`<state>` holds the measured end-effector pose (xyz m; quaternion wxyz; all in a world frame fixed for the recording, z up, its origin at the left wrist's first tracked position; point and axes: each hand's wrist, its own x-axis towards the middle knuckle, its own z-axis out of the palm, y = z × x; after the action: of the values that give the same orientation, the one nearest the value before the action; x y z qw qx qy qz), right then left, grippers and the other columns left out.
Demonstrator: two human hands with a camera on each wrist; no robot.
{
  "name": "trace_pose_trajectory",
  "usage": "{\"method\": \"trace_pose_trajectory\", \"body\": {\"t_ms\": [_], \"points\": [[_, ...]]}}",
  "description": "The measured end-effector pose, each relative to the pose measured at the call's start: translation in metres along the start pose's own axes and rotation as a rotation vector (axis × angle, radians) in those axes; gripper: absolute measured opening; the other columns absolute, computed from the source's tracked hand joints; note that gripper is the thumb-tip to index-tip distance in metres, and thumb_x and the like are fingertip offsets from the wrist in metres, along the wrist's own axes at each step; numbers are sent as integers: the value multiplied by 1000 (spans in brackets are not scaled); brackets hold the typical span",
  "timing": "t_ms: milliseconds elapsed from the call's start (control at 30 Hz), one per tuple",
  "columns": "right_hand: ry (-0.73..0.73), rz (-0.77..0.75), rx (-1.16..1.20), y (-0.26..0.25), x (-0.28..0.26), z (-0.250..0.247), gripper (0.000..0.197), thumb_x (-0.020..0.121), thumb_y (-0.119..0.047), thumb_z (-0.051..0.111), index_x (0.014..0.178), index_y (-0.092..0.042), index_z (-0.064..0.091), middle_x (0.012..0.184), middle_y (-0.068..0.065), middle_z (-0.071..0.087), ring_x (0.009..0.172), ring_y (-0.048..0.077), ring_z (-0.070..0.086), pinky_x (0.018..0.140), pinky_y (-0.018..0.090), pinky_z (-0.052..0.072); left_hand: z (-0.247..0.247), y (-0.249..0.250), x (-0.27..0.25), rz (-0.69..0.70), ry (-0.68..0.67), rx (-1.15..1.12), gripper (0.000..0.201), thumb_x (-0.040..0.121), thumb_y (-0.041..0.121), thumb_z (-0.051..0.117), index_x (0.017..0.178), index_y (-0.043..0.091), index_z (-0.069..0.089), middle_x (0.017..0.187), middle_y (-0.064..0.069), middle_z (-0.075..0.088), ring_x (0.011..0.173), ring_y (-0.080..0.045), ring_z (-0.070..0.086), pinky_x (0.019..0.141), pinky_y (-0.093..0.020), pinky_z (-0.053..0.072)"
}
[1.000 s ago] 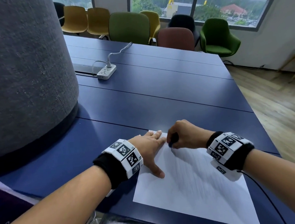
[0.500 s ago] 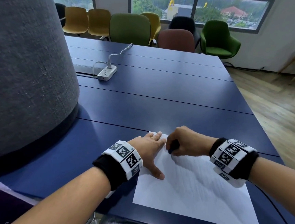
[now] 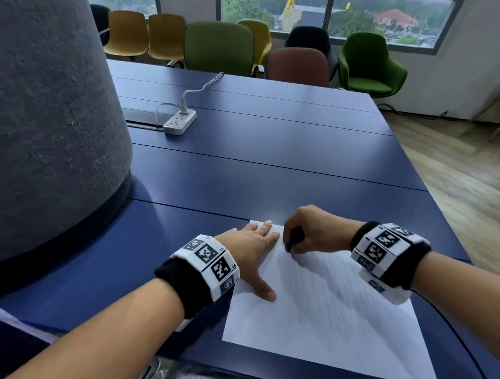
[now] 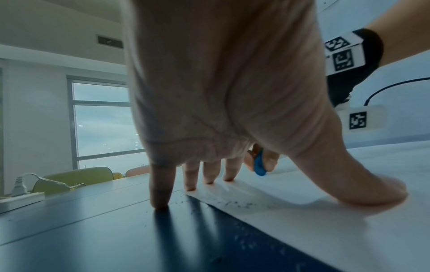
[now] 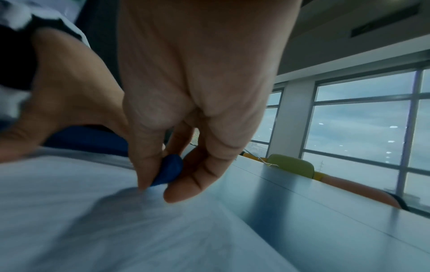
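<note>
A white sheet of paper [image 3: 329, 312] lies on the dark blue table [image 3: 255, 164] near its front edge. My left hand [image 3: 255, 246] lies flat with straight fingers on the sheet's far left corner, its little finger [image 4: 160, 191] on the bare table and its thumb [image 4: 363, 185] spread on the paper. My right hand [image 3: 309, 229] pinches a small blue eraser [image 5: 168, 170] between thumb and fingers and holds its tip on the paper just right of the left fingertips. The blue eraser [image 4: 258, 163] also shows behind the left fingers. Dark crumbs [image 4: 232, 203] lie along the paper's edge.
A large grey felt-covered column [image 3: 34, 117] stands on the table at the left. A white power strip [image 3: 180, 122] with a plugged cable lies further back. Several coloured chairs [image 3: 218, 48] line the far side. Wooden floor [image 3: 467, 170] lies beyond the table's right edge.
The right hand with the eraser has shifted slightly back and forth on the paper near the top corner. The left hand has stayed pressed on the sheet.
</note>
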<state>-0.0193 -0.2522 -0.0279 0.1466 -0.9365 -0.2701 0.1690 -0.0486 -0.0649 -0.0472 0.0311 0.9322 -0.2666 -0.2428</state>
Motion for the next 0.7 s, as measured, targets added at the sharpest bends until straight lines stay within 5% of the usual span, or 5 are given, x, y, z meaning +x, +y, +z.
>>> {"method": "trace_pose_trajectory", "body": {"t_ms": [133,300,433,600,700], "points": [[127,34,-20,6,7,1,11,74,-5,71,82,-14,72,72,-11,63,67,5,57,66,19,45,0,1,-1,0,7,6,125,68,63,78,158,23,1,165,2,-9,151,-20,-6,119,-48,11],[-78,-8,-27,-8,-6,2,12,74,-9,75,84,-16,74,80,-4,73,71,7,64,66,17,50,1,-1,1,-1,5,-10,126,67,63,79,158,25,1,165,2,-9,151,-20,-6,120,-48,10],[89,37,-94,-1,0,1,9,77,-12,73,86,-13,72,79,-4,67,75,12,61,66,21,48,1,0,-1,-11,4,-1,125,69,63,78,158,24,0,165,3,-10,151,-19,-6,119,-48,9],[-98,-15,-16,-12,-14,6,12,75,-8,73,84,-16,74,79,-5,72,64,1,60,63,14,50,0,0,0,-12,-4,-2,127,68,62,78,158,24,-3,165,3,-12,151,-19,-8,120,-47,8],[13,22,-34,-5,-7,2,10,75,-8,74,84,-14,74,81,-3,73,70,5,62,69,22,54,0,0,0,-13,-3,4,127,68,62,79,158,24,-3,165,3,-13,151,-19,-8,120,-46,9]]}}
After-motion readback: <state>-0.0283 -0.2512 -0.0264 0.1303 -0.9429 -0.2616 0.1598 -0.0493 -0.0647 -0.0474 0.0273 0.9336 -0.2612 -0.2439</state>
